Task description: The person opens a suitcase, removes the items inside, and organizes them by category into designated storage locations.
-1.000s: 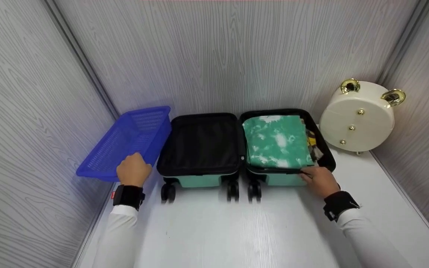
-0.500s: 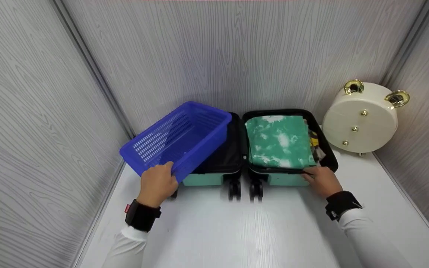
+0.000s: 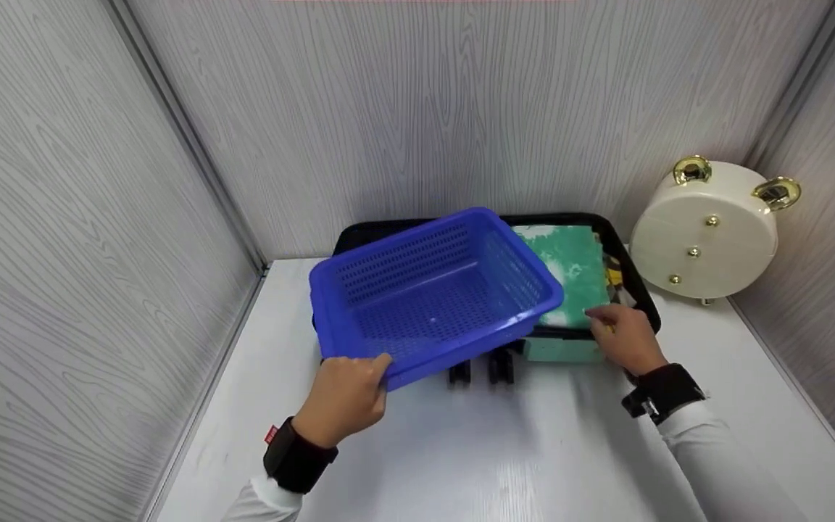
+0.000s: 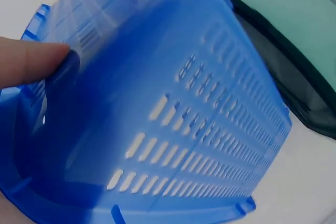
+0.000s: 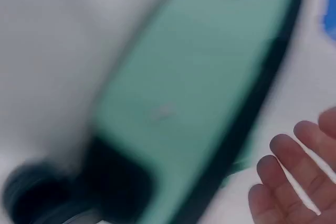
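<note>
My left hand [image 3: 347, 397] grips the near-left corner of a blue plastic basket [image 3: 349, 348], which is tilted and held over the left half of an open suitcase [image 3: 566, 351]. In the left wrist view the thumb [image 4: 31, 61] presses on the basket's slotted wall [image 4: 173, 129]. My right hand [image 3: 624, 337] hovers at the near rim of the suitcase's right half, fingers loosely bent and holding nothing. The right wrist view shows those fingers [image 5: 291, 182] apart from the mint-green shell [image 5: 173, 72]. A folded green-and-white tie-dye cloth [image 3: 578, 272] lies in that half, partly hidden by the basket.
A round cream bag [image 3: 700, 239] with gold ear-shaped trims stands at the back right against the wall. Dark patterned fabric [image 3: 617, 279] shows beside the cloth. Black suitcase wheels [image 3: 502, 367] stick out toward the front. Grey wood-grain walls [image 3: 417, 109] enclose the white table [image 3: 446, 449].
My left hand has carried the blue basket from the left side rightward, over the suitcase's left half and part of the right. My right hand has let go of the suitcase's rim.
</note>
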A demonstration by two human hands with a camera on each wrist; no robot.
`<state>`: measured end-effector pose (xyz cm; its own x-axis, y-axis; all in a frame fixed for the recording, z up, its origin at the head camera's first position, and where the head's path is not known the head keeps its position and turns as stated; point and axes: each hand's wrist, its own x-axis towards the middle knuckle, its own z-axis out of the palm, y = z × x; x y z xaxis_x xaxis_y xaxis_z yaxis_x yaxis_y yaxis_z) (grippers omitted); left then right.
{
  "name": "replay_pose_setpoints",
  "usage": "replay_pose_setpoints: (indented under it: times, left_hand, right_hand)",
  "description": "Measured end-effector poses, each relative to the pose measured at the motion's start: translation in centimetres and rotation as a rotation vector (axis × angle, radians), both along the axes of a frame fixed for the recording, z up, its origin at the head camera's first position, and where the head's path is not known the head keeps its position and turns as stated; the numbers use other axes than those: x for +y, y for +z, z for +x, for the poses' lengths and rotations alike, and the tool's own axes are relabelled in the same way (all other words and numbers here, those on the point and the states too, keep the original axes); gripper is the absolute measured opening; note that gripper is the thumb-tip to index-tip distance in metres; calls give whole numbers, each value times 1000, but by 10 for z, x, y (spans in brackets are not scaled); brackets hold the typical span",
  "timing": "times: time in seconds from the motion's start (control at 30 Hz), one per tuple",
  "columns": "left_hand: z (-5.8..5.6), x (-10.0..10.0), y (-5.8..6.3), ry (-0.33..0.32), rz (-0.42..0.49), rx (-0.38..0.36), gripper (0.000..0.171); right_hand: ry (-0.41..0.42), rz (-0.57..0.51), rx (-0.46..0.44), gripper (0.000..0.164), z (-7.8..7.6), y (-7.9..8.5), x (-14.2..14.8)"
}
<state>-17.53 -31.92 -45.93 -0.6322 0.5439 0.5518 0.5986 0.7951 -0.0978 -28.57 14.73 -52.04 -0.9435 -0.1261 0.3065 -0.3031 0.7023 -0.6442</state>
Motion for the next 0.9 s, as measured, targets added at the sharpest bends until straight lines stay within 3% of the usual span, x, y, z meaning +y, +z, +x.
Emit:
replay_pose_setpoints:
  times: [0.1, 0.23, 0.3, 0.4, 0.5, 0.6, 0.7, 0.77, 0.83, 0.9]
  left_hand:
    - [7, 9, -2, -63, -18, -40, 29]
    - [14, 19, -8, -137, -52, -67, 29]
    - [18, 23, -12, -188, -57, -60, 30]
    - [23, 28, -16, -256, -69, -21, 32]
    - [26, 31, -18, -299, -104, -26, 31]
    - [27, 27, -17, -349, -88, -145, 21]
    - [22, 18, -15, -399, 60, -332, 18]
    - [12, 9, -14, -383, 217, -409, 27]
    - [-3, -1, -16, -297, 383, -462, 32]
    - [-18, -11, -21, -148, 533, -541, 45]
  right_hand:
    - [99, -263, -130, 39, -1, 20, -6]
    - [289, -547, -419, 63, 1, 36, -6]
    - [358, -594, -519, 69, 2, 39, -5]
    - [400, -628, -599, 67, 6, 38, -3]
    - [348, -598, -595, 58, 12, 37, -1]
    - [283, -534, -552, 47, 21, 37, 2]
    - [269, -501, -511, 43, 33, 37, 4]
    - [281, -503, -494, 44, 40, 36, 5]
    - [295, -505, -473, 45, 47, 34, 6]
    - [311, -496, -450, 46, 53, 30, 6]
